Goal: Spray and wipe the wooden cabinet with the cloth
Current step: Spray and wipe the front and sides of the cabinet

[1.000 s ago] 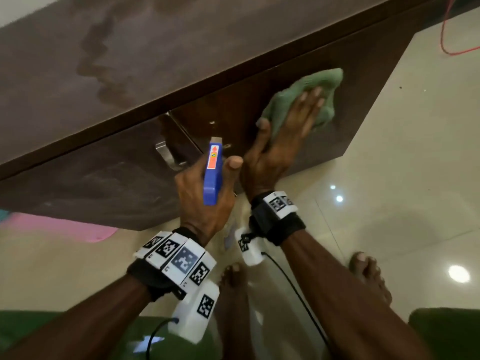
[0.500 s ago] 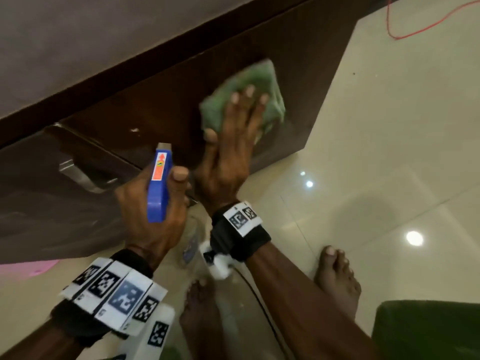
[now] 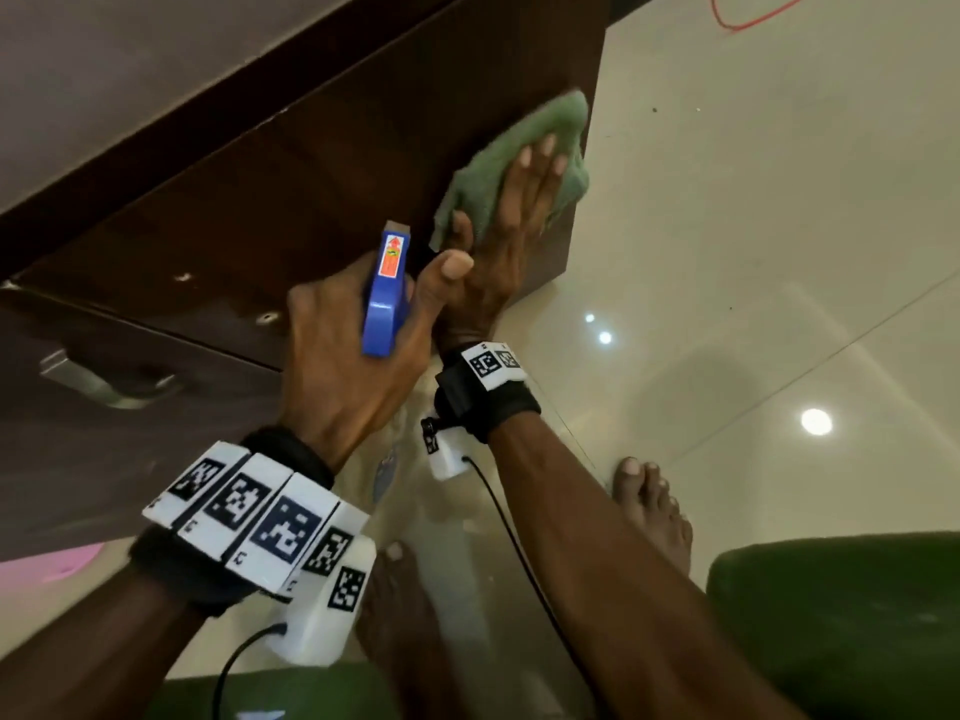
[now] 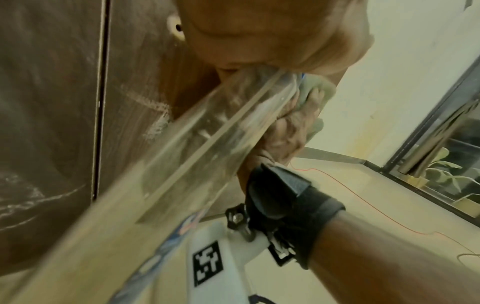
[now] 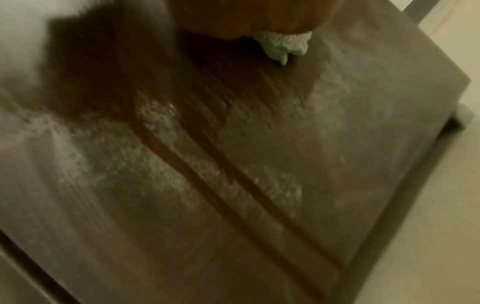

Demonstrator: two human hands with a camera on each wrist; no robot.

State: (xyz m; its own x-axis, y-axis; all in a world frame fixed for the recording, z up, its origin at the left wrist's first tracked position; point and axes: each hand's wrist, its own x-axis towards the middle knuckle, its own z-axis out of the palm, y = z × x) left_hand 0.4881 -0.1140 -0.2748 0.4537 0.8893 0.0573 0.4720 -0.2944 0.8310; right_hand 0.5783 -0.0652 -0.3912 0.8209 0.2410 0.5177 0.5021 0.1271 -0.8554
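The dark wooden cabinet (image 3: pixel 322 163) fills the upper left of the head view. My right hand (image 3: pixel 511 215) lies flat with straight fingers on a green cloth (image 3: pixel 566 122), pressing it against the right-hand door near its right edge. My left hand (image 3: pixel 337 350) grips a spray bottle by its blue head (image 3: pixel 387 298), just left of the right wrist, nozzle toward the door. In the left wrist view the clear bottle body (image 4: pixel 194 144) crosses the frame. The right wrist view shows the door (image 5: pixel 259 185) with wet droplets and dark runs, and a cloth corner (image 5: pixel 283 45) under the palm.
A metal handle (image 3: pixel 104 379) sits on the left door. Glossy tile floor (image 3: pixel 753 252) lies to the right, with a red cord (image 3: pixel 748 20) at the far end. My bare feet (image 3: pixel 654 511) stand close to the cabinet. A green cushion (image 3: pixel 841 626) is at lower right.
My right hand has swept the cloth from the middle of the door out to its right edge. The left hand keeps its hold on the bottle, now closer to the right wrist.
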